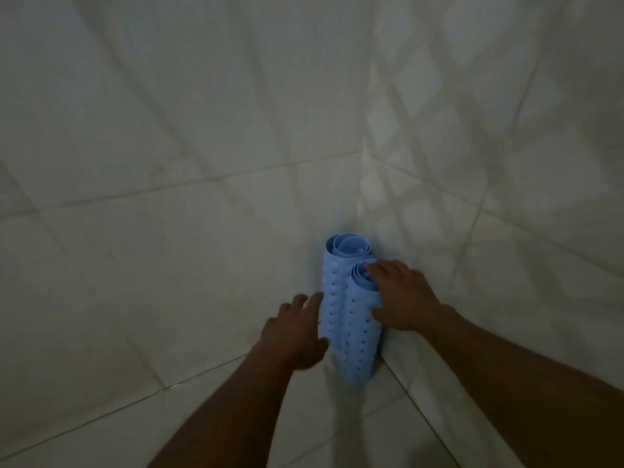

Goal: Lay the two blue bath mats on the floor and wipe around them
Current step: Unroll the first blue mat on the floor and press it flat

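Observation:
Two light blue bath mats stand rolled up and upright in the tiled corner, side by side. The farther roll [332, 288] is taller; the nearer roll [361, 329] stands in front of it to the right. Both have rows of small holes. My right hand [401, 298] grips the nearer roll, with fingers over its top rim and the thumb on its side. My left hand [293, 329] rests against the left side of the rolls with fingers spread, touching the farther roll.
Pale tiled walls [169, 113] meet in a corner just behind the rolls. The tiled floor [337, 417] shows below, with a grout line running from the corner toward the lower right. The light is dim.

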The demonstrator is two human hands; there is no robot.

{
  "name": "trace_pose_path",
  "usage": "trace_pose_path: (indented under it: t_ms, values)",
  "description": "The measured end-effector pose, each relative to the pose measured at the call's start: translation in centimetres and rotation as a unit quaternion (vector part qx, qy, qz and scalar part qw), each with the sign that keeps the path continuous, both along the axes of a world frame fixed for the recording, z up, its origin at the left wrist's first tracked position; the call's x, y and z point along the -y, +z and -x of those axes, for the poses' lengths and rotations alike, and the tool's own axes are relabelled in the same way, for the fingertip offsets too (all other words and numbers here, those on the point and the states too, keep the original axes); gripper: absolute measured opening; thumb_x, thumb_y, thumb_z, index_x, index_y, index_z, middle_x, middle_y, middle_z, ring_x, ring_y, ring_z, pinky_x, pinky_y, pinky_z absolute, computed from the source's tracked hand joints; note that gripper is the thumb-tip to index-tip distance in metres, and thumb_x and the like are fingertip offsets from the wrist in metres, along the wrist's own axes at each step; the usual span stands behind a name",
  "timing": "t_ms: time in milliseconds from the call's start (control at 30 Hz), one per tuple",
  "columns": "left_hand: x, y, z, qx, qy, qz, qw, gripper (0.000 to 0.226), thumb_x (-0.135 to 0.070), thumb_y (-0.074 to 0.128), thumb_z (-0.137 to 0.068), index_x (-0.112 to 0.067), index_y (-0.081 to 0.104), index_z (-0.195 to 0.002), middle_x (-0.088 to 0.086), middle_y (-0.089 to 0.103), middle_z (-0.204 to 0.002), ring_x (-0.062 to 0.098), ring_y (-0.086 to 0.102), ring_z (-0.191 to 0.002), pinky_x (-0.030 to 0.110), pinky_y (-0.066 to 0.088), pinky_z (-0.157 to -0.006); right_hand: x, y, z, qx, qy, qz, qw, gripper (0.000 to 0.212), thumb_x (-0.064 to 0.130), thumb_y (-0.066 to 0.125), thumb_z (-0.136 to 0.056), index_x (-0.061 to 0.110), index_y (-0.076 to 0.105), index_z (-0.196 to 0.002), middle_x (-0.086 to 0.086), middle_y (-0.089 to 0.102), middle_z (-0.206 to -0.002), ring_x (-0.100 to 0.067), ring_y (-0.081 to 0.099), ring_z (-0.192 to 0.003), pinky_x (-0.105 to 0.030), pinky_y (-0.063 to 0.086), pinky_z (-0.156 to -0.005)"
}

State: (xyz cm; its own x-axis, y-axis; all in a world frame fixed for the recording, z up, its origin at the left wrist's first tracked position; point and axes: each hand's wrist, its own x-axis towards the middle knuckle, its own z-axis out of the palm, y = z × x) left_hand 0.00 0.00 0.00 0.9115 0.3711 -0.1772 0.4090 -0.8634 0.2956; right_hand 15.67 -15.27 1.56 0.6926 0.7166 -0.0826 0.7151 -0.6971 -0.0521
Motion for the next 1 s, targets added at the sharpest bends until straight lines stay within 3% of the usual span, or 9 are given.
trace_pose_path:
  t_ms: [167,300,433,500,633,767,900,1000]
  values:
    - [-0.6,-4.7,-3.0,0.072,-0.015,-0.022,0.997,0.096,-0.039,0.069,-0.092,-0.033,0.002,-0.161,0.004,0.016,-0.167,0.031,0.031,-0.147,0.052,0.039,-0.114,-1.8,-5.1,-0.6,0.097,-0.041,-0.046,0.993,0.049,0.031,0.058,-0.092,0.015,0.046,-0.137,-0.007,0.05,-0.141,-0.027,0.032,-0.138,-0.042,0.046,-0.1]
    - [0.5,-6.3,-1.8,0.07,-0.032,-0.019,0.997,0.1,-0.037,0.07,-0.091,-0.033,-0.002,-0.16,0.003,0.014,-0.167,0.031,0.031,-0.146,0.052,0.039,-0.114,-1.8,-5.8,0.9,0.13,-0.017,-0.045,0.99,0.026,0.032,0.056,-0.094,0.018,0.056,-0.116,-0.005,0.056,-0.125,-0.023,0.04,-0.128,-0.039,0.044,-0.095]
    - [0.6,-5.7,0.1,0.067,-0.018,-0.016,0.997,0.103,-0.037,0.073,-0.089,-0.033,-0.002,-0.16,0.002,0.013,-0.167,0.03,0.031,-0.145,0.051,0.04,-0.113,-1.2,-5.2,1.7,0.144,0.056,0.004,0.988,0.031,0.048,0.053,-0.095,0.023,0.06,-0.113,0.002,0.062,-0.122,-0.02,0.052,-0.121,-0.038,0.035,-0.102]
    - [0.6,-5.3,1.0,0.072,-0.016,-0.024,0.997,0.104,-0.035,0.074,-0.089,-0.033,-0.002,-0.16,0.001,0.012,-0.167,0.031,0.031,-0.145,0.051,0.04,-0.113,-0.9,-5.1,2.4,0.145,0.097,-0.003,0.985,0.026,0.044,0.052,-0.096,0.024,0.06,-0.11,0.005,0.064,-0.118,-0.017,0.055,-0.114,-0.035,0.032,-0.101]
    - [0.5,-4.3,3.4,0.075,-0.011,-0.036,0.996,0.11,-0.034,0.077,-0.086,-0.034,-0.003,-0.16,0.001,0.012,-0.167,0.032,0.032,-0.144,0.052,0.041,-0.112,-0.6,-3.9,5.6,0.144,0.17,0.014,0.975,0.031,0.042,0.051,-0.097,0.026,0.055,-0.124,0.005,0.06,-0.13,-0.018,0.052,-0.122,-0.039,0.03,-0.106]
    - [-0.5,-2.7,6.6,0.071,-0.006,-0.025,0.997,0.115,-0.032,0.082,-0.082,-0.036,-0.002,-0.161,0.003,0.014,-0.168,0.033,0.032,-0.145,0.052,0.04,-0.113,-1.7,-1.2,9.4,0.082,0.209,0.032,0.974,0.034,0.044,0.052,-0.097,0.029,0.051,-0.127,0.006,0.062,-0.127,-0.02,0.056,-0.119,-0.042,0.03,-0.105]
    - [-2.8,-1.6,10.9,0.028,0.025,0.004,0.999,0.115,-0.03,0.092,-0.07,-0.037,0.019,-0.158,0.004,0.037,-0.159,0.028,0.041,-0.141,0.046,0.044,-0.11,-3.8,-0.1,13.9,0.041,0.255,0.075,0.963,0.047,0.044,0.054,-0.098,0.036,0.043,-0.143,0.005,0.059,-0.136,-0.021,0.053,-0.125,-0.046,0.031,-0.108]
    - [-4.3,-1.7,15.1,-0.001,0.061,0.031,0.998,0.115,-0.031,0.096,-0.062,-0.04,0.027,-0.153,0.008,0.055,-0.145,0.029,0.053,-0.129,0.046,0.049,-0.104,-5.2,-1.0,17.3,0.009,0.276,0.068,0.959,0.049,0.045,0.056,-0.097,0.033,0.046,-0.143,0.0,0.057,-0.14,-0.023,0.052,-0.127,-0.043,0.033,-0.105]
